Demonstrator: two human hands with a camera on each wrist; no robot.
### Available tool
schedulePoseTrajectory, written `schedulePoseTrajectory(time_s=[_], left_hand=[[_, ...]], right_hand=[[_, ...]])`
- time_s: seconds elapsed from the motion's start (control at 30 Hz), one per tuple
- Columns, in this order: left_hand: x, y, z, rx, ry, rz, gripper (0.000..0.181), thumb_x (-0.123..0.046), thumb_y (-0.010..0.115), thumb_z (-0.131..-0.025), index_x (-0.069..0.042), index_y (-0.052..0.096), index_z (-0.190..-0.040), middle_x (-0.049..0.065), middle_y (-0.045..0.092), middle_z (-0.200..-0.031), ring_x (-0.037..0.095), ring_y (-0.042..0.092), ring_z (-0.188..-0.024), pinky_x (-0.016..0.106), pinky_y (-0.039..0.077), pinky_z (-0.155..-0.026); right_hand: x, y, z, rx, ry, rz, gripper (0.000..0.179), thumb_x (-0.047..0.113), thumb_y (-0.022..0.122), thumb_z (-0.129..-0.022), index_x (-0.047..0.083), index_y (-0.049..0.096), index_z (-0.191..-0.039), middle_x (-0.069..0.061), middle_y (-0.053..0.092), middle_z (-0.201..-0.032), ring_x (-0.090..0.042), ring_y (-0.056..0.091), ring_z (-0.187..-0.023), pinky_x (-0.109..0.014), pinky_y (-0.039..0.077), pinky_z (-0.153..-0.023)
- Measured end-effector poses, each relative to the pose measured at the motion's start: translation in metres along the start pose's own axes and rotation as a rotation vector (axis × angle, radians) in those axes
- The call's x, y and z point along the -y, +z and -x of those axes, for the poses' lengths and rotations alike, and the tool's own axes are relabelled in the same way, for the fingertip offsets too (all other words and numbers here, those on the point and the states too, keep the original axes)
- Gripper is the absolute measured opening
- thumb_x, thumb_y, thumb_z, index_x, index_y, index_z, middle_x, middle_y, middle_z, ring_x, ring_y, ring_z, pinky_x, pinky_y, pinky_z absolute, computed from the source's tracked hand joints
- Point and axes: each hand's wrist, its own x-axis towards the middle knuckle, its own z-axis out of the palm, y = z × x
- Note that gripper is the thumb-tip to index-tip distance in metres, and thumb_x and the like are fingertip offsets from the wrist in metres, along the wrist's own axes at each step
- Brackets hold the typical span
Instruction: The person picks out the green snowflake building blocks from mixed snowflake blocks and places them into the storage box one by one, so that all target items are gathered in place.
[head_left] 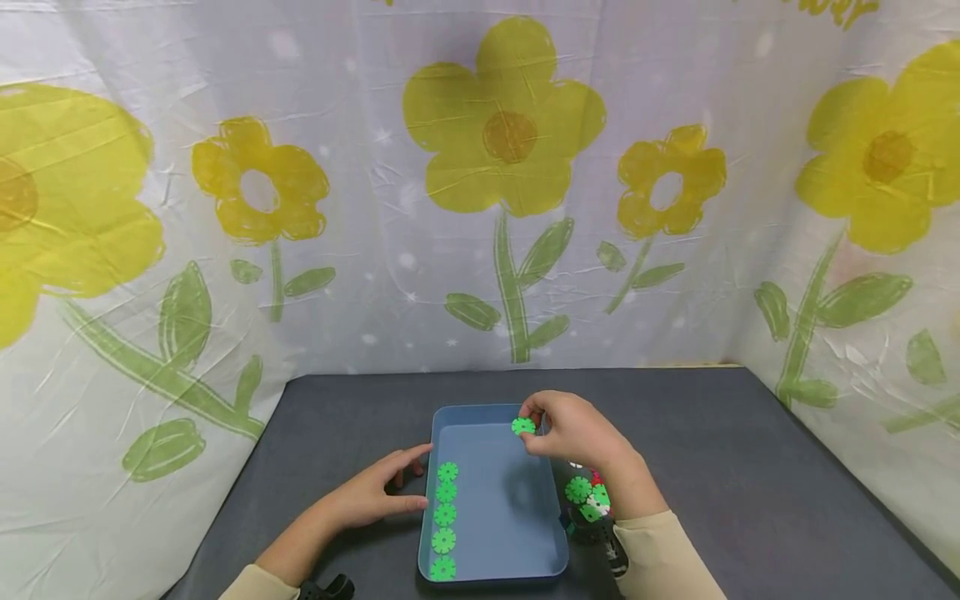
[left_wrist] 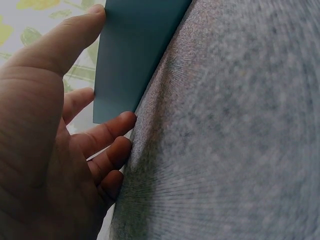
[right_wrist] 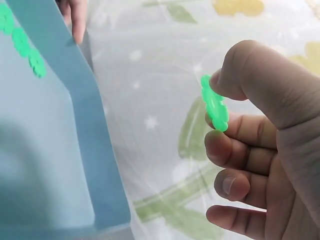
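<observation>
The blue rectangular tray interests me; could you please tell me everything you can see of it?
The blue rectangular tray looks like smooth plastic, with rounded corners and a raised rim. It lies flat on the dark grey table, its long sides running front to back. Five green, notched, plastic-looking discs line its left side inside. The left hand touches its left wall.

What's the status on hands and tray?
Right hand pinching green disc near blue tray's far edge. Left hand touching tray's side. Five green discs inside. Nothing visibly blocking.
</observation>
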Motion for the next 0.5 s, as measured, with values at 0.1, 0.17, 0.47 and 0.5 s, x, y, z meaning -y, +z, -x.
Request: schedulePoseTrajectory(time_s=[0.1,0.17,0.47,0.5], left_hand=[[0.001,0.0,0.002,-0.004,-0.005,0.003,0.081,-0.039,0.073,-0.097,-0.015,0.032,-0.162,0.004,0.053,-0.126,0.022,0.047,-0.097,0.038,0.039,-0.079],[0.001,0.001,0.003,-0.002,-0.007,0.007,0.081,-0.038,0.073,-0.097,-0.015,0.032,-0.163,0.004,0.052,-0.126,0.022,0.047,-0.098,0.038,0.039,-0.08],[-0.003,-0.001,0.002,0.0,-0.018,0.037,0.079,-0.035,0.074,-0.097,-0.017,0.033,-0.162,0.005,0.053,-0.125,0.024,0.048,-0.101,0.04,0.04,-0.08],[-0.003,-0.001,0.002,-0.001,-0.019,0.04,0.078,-0.035,0.074,-0.097,-0.018,0.033,-0.162,0.005,0.053,-0.125,0.024,0.048,-0.101,0.041,0.04,-0.08]], right_hand=[[0.007,0.004,-0.011,0.02,-0.033,0.007,0.017,0.021,0.076,-0.09,0.016,0.07,-0.105,0.009,0.061,-0.092,-0.015,0.057,-0.081,-0.035,0.048,-0.071],[0.011,0.007,-0.018,0.037,-0.039,0.011,0.018,0.022,0.076,-0.09,0.016,0.07,-0.106,0.009,0.061,-0.092,-0.015,0.057,-0.082,-0.036,0.048,-0.071],[0.017,0.026,-0.048,0.093,-0.065,0.004,0.018,0.026,0.077,-0.091,0.017,0.071,-0.105,0.008,0.06,-0.089,-0.012,0.055,-0.077,-0.035,0.048,-0.071],[0.017,0.029,-0.051,0.1,-0.067,-0.001,0.018,0.026,0.078,-0.091,0.017,0.071,-0.105,0.008,0.061,-0.088,-0.012,0.056,-0.077,-0.035,0.048,-0.071]])
